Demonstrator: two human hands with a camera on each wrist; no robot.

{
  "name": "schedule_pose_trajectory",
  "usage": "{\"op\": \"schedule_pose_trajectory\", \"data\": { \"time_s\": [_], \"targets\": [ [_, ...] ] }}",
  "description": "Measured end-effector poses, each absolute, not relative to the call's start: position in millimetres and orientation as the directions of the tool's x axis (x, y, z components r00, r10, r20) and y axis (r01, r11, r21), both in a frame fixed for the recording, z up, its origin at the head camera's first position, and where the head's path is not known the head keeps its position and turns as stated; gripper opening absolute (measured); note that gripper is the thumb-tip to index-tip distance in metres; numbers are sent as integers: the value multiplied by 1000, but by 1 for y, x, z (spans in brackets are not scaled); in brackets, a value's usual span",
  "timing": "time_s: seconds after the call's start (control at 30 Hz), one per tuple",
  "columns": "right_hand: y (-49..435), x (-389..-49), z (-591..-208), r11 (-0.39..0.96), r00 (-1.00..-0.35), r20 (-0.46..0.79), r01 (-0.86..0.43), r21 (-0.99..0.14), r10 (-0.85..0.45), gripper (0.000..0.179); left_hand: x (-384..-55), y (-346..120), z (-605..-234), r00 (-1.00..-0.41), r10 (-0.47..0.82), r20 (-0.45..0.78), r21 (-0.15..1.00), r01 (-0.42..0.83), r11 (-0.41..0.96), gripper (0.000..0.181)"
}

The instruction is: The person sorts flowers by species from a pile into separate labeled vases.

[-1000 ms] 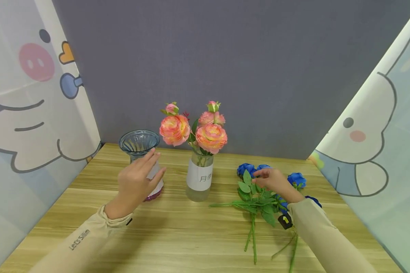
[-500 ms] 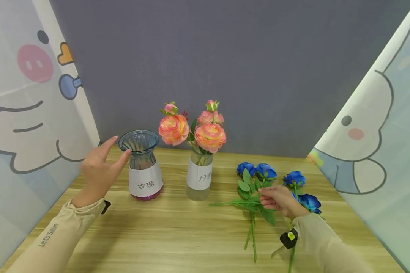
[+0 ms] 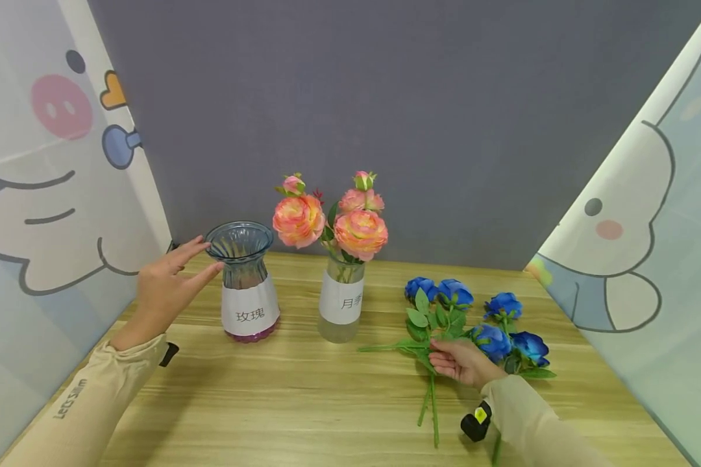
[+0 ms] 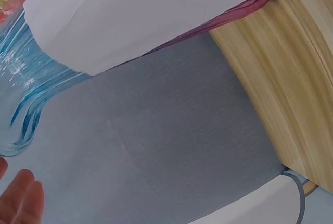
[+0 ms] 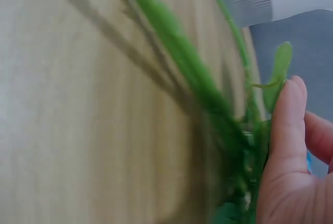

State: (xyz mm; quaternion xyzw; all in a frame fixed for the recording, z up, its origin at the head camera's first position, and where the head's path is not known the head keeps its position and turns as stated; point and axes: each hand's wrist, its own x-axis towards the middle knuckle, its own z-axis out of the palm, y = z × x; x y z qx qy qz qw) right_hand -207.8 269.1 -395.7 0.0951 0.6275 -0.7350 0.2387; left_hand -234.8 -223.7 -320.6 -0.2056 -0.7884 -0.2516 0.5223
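Observation:
On the left stands a blue flared glass vase (image 3: 242,259) with a white label and a purple base. My left hand (image 3: 160,292) is beside it, thumb and fingers spread apart with the tips right at its rim; in the left wrist view a few fingertips (image 4: 23,198) show below the rim. My right hand (image 3: 464,362) is low among the green stems of the blue roses (image 3: 491,342), fingers bent. In the right wrist view its thumb lies along a green stem (image 5: 182,52) and a small leaf (image 5: 278,73); I cannot tell whether it pinches a stem.
A clear vase (image 3: 339,331) with a white label holds pink-orange flowers (image 3: 361,233) at the middle back. More blue roses (image 3: 455,293) lie on the wooden table (image 3: 304,408), their stems crossing. A grey panel (image 3: 409,130) rises behind, with printed cloths at both sides.
My left hand first moved left from in front of the blue vase, then its fingertips came to the rim. My right hand moved down and slightly left, from the leaves to the stems.

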Motion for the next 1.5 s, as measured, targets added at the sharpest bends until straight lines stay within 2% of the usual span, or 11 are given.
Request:
{"op": "schedule_pose_trajectory", "data": {
  "time_s": [0.13,0.37,0.6,0.7,0.77,0.87,1.07,1.13,1.33,1.5],
  "targets": [
    [264,-209,-407,-65,-865,-479,492,-868,-152,28,-236,-224,-322,-387,94,917,164,581,797,78],
    [258,-212,-413,33,-866,-500,500,-866,13,26,-236,-224,-319,-385,124,914,136,581,803,75],
    [248,-210,-413,-81,-867,-490,484,-871,93,17,-237,-225,-321,-422,128,897,155,574,804,74],
    [244,-209,-413,-136,-872,-476,461,-877,114,15,-237,-225,-323,-465,100,880,209,566,798,50],
    [243,-208,-412,-165,-873,-473,452,-877,120,16,-237,-223,-325,-502,78,861,257,563,785,40],
    [243,-205,-409,-206,-875,-462,430,-879,142,17,-238,-221,-328,-540,54,840,310,559,769,47],
    [244,-203,-398,-287,-887,-447,401,-870,114,18,-240,-218,-331,-520,40,853,319,582,748,50],
    [243,-203,-394,-320,-889,-447,396,-861,103,15,-241,-218,-334,-531,32,847,345,594,726,52],
    [246,-206,-369,-439,-900,-423,341,-831,102,21,-242,-212,-343,-609,-48,792,500,602,622,58],
    [255,-211,-341,-490,-916,-385,287,-823,110,13,-244,-203,-350,-648,-130,751,623,627,467,61]
  ]
}}
